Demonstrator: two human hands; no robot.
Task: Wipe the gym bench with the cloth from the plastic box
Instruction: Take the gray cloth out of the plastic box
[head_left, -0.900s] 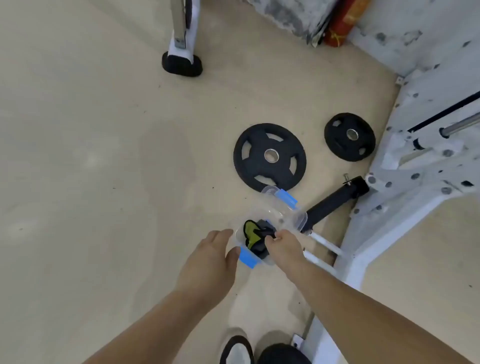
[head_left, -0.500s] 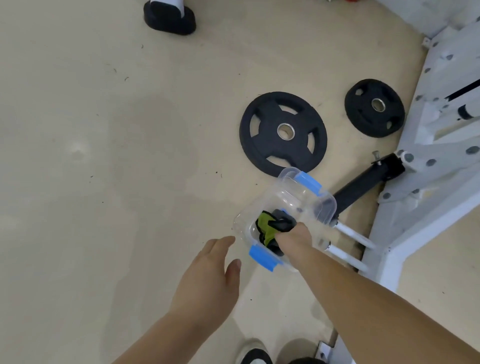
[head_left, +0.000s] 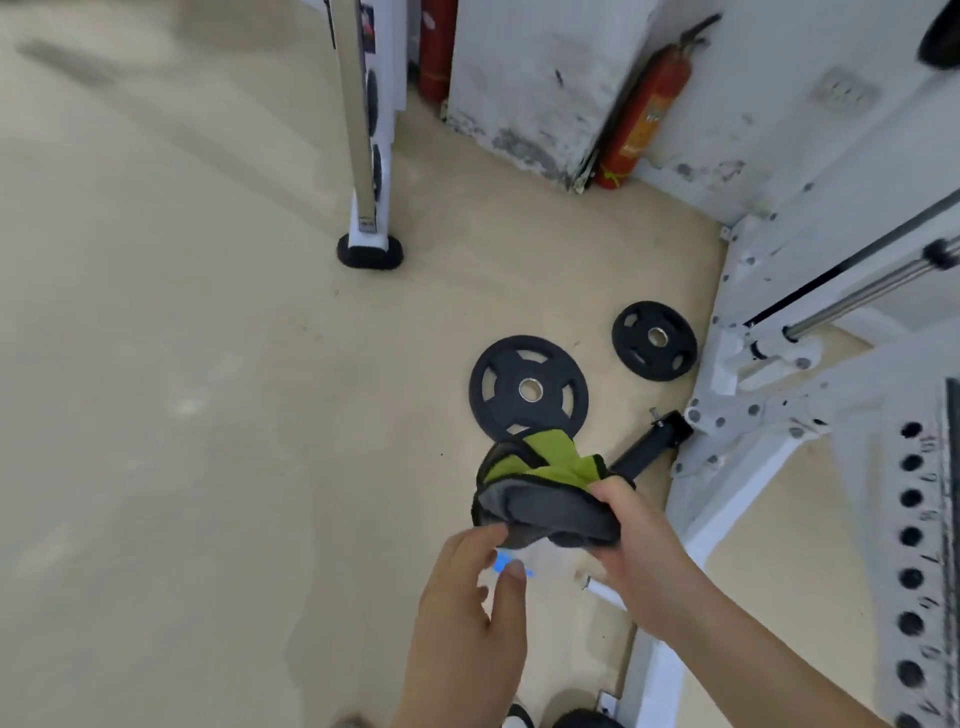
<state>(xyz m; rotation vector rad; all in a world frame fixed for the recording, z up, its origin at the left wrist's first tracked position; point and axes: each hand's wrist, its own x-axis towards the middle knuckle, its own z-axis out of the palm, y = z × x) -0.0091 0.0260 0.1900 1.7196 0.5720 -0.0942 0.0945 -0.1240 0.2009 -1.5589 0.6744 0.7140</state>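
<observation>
My right hand grips a bunched grey and green cloth, held up above the floor. My left hand hovers just below and left of the cloth with its fingers spread, its fingertips close to the cloth's lower edge. Of the clear plastic box, only a blurred blue clip and a bit of clear plastic show beneath the cloth, between my hands. The gym bench itself is not in view.
Two black weight plates lie on the beige floor, a large one and a small one. A white rack frame with a steel bar stands at the right. A white upright post and a red fire extinguisher are behind.
My right hand has lifted the cloth out of the plastic box and raised it. The view has tilted up, and the box now lies mostly hidden beneath the cloth.
</observation>
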